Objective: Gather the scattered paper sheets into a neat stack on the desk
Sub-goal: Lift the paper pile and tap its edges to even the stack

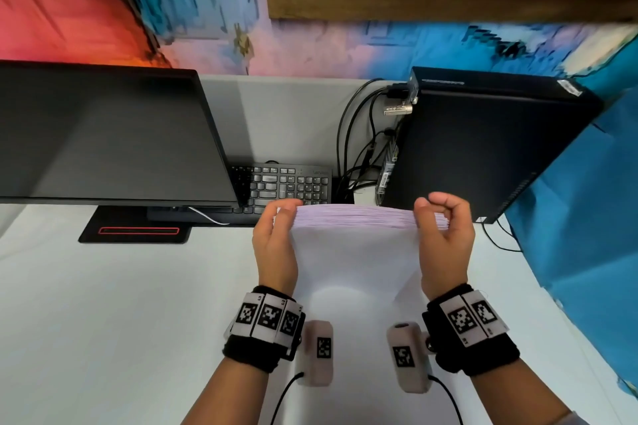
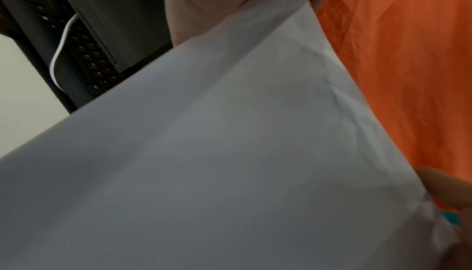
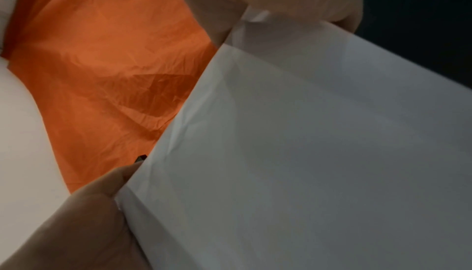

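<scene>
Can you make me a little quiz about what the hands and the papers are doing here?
1. True or false: both hands hold the paper stack.
2. What stands behind the right hand? A) the computer tower B) a lamp C) a chair
3. Fill in: behind the left hand lies a black ____.

Key:
1. True; each hand grips one side of the stack, which is held upright.
2. A, the computer tower.
3. keyboard, partly under the monitor.
</scene>
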### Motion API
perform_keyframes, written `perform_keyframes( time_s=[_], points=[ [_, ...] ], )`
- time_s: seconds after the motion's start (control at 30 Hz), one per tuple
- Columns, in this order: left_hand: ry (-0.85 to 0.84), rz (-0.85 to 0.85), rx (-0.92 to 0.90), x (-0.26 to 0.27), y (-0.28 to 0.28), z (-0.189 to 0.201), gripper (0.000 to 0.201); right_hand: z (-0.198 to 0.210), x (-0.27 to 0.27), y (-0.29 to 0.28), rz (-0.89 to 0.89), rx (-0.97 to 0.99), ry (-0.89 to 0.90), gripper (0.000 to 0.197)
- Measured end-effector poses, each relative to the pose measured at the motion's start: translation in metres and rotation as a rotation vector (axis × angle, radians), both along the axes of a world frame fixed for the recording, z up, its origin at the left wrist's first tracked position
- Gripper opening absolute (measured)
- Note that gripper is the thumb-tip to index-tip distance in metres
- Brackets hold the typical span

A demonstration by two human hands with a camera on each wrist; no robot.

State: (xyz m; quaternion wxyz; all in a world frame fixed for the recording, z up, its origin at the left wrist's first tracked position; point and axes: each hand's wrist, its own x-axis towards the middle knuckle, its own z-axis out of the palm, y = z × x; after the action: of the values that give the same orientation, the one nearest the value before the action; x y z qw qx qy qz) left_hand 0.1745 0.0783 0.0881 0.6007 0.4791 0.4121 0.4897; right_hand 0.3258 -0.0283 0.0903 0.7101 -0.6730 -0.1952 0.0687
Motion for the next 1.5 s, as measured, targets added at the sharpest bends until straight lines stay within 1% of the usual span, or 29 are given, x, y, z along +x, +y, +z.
perform_keyframes(
  time_s=[0.07, 0.17, 0.3, 0.43, 0.6, 0.67, 0.7, 0.77, 0.83, 0.87, 0.93, 0.97, 1.0, 1.07, 1.23, 1.33, 1.4, 1.43, 1.5],
  points=[
    [0.006, 0.000, 0.002, 0.000, -0.001, 0.000, 0.026, 0.000, -0.002, 0.000, 0.008, 0.023, 0.033, 0.023],
    [0.021, -0.012, 0.012, 0.000, -0.001, 0.000, 0.027, 0.001, -0.004, 0.000, -0.004, 0.012, 0.011, 0.032],
    [-0.017, -0.044, 0.018, -0.002, -0.001, -0.002, 0.026, 0.003, -0.006, -0.002, -0.027, -0.026, 0.021, 0.043],
    [0.028, -0.044, 0.069, -0.003, -0.004, -0.003, 0.019, 0.005, -0.010, -0.002, -0.065, -0.125, -0.042, 0.065],
    [0.077, -0.028, 0.070, -0.003, -0.002, -0.005, 0.018, 0.009, -0.013, -0.004, -0.083, -0.198, -0.066, 0.073],
    [0.077, -0.026, 0.070, -0.003, -0.002, -0.005, 0.019, 0.014, -0.018, -0.006, -0.071, -0.254, -0.175, 0.072],
    [0.071, -0.029, 0.068, -0.003, -0.002, -0.005, 0.020, 0.017, -0.021, -0.006, -0.057, -0.323, -0.281, 0.068],
    [0.062, -0.041, 0.064, -0.003, -0.003, -0.005, 0.022, 0.024, -0.028, -0.005, -0.051, -0.556, -0.551, 0.060],
    [0.056, -0.049, 0.056, -0.004, -0.003, -0.005, 0.023, 0.030, -0.034, -0.005, -0.009, -0.742, -0.800, 0.059],
    [0.054, -0.052, 0.051, -0.004, -0.003, -0.005, 0.023, 0.032, -0.037, -0.006, 0.070, -0.797, -0.902, 0.061],
    [0.050, -0.066, 0.045, -0.005, -0.003, -0.005, 0.021, 0.031, -0.042, -0.007, 0.287, -0.888, -1.050, 0.064],
    [0.045, -0.078, 0.043, -0.006, -0.003, -0.005, 0.020, 0.029, -0.044, -0.009, 0.366, -0.925, -1.090, 0.066],
    [0.039, -0.090, 0.042, -0.006, -0.003, -0.005, 0.019, 0.027, -0.045, -0.010, 0.408, -0.953, -1.106, 0.069],
    [0.032, -0.102, 0.045, -0.007, -0.003, -0.005, 0.019, 0.025, -0.045, -0.011, 0.424, -0.981, -1.099, 0.072],
    [0.039, -0.094, 0.029, -0.007, -0.002, -0.007, 0.024, 0.030, -0.036, -0.016, 0.392, -1.070, -1.069, 0.076],
    [0.033, -0.095, 0.029, -0.007, -0.003, -0.006, 0.024, 0.037, -0.024, -0.024, 0.343, -1.054, -0.970, 0.084],
    [0.015, -0.097, 0.023, -0.008, -0.002, -0.007, 0.024, 0.036, -0.007, -0.033, 0.285, -0.995, -0.830, 0.088],
    [0.003, -0.099, 0.021, -0.008, -0.002, -0.007, 0.025, 0.034, 0.002, -0.038, 0.283, -0.929, -0.713, 0.089],
    [-0.013, -0.103, 0.027, -0.007, -0.003, -0.008, 0.025, 0.026, 0.024, -0.046, 0.394, -0.679, -0.322, 0.087]
  ],
)
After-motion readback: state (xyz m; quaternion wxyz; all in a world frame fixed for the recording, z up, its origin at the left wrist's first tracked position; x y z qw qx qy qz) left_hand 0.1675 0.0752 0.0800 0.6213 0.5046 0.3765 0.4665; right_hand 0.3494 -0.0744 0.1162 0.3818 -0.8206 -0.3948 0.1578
